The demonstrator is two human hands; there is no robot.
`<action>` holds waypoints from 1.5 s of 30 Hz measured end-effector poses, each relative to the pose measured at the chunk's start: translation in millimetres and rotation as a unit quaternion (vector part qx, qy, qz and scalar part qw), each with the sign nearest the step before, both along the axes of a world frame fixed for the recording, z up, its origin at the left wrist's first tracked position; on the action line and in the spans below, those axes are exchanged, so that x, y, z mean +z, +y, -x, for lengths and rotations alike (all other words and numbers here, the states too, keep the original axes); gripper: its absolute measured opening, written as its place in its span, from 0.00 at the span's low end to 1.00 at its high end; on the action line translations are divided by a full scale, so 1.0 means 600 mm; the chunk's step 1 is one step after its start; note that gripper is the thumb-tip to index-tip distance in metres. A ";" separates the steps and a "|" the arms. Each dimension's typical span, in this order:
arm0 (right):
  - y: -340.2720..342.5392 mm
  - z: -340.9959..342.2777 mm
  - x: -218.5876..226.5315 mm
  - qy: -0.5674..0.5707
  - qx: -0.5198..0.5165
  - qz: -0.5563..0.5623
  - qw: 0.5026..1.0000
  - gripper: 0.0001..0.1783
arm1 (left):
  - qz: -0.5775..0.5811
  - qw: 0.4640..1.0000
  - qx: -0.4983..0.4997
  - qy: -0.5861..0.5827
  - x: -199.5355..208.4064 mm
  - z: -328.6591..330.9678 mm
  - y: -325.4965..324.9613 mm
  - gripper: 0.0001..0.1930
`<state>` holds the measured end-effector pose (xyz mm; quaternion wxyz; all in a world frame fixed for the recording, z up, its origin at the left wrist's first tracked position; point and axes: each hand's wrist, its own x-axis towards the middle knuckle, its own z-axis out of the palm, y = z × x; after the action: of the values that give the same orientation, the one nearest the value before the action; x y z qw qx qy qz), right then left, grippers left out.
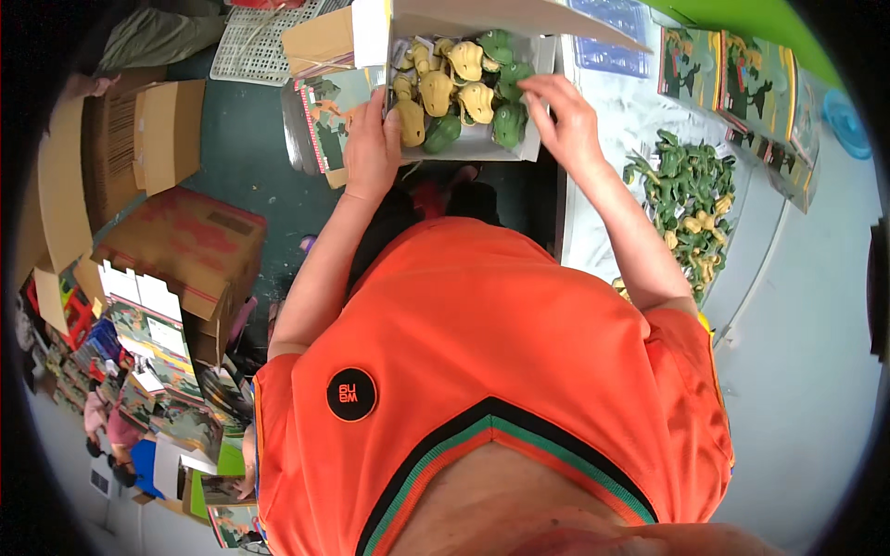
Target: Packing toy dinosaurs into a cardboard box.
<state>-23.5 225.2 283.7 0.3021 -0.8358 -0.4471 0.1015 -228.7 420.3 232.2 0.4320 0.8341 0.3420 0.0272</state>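
Note:
An open cardboard box [477,149] with a pale inside lies in front of me. Several tan toy dinosaurs [436,93] fill its left and middle, and green toy dinosaurs [508,126] lie mostly along the right side. My left hand [371,153] is closed on the box's left wall, fingers along the outside and thumb at the inner edge. Over the right wall is my right hand [567,120], its fingers bent and apart, the tips close to a green dinosaur. Whether those tips touch it, I cannot tell.
Loose green and tan dinosaurs [691,199] are heaped on the white table [589,213] at right. Printed boxes [756,83] stand beyond them. Clear plastic trays [612,42] lie behind the box. Brown cartons [185,246] stand on the floor at left, near a white crate [255,46].

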 end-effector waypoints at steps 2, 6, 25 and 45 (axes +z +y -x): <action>-0.027 0.046 0.004 0.014 0.029 -0.020 0.999 0.11 | 0.003 1.000 -0.018 -0.003 0.001 0.006 0.003 0.24; -0.009 0.137 -0.016 0.010 0.083 0.008 0.996 0.14 | -0.056 0.997 -0.049 -0.016 0.002 0.008 0.007 0.27; 0.036 0.217 -0.113 -0.154 0.035 0.103 0.982 0.12 | -0.187 0.914 -0.332 -0.136 0.060 -0.068 0.006 0.22; -0.025 0.233 -0.085 -0.190 -0.023 0.098 0.977 0.15 | -0.161 0.851 -0.494 -0.079 0.014 -0.126 0.002 0.13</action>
<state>-163.5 210.2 232.7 0.1307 -0.8751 -0.4653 -0.0229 -152.9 421.7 240.5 0.2740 0.9460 -0.1590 -0.0693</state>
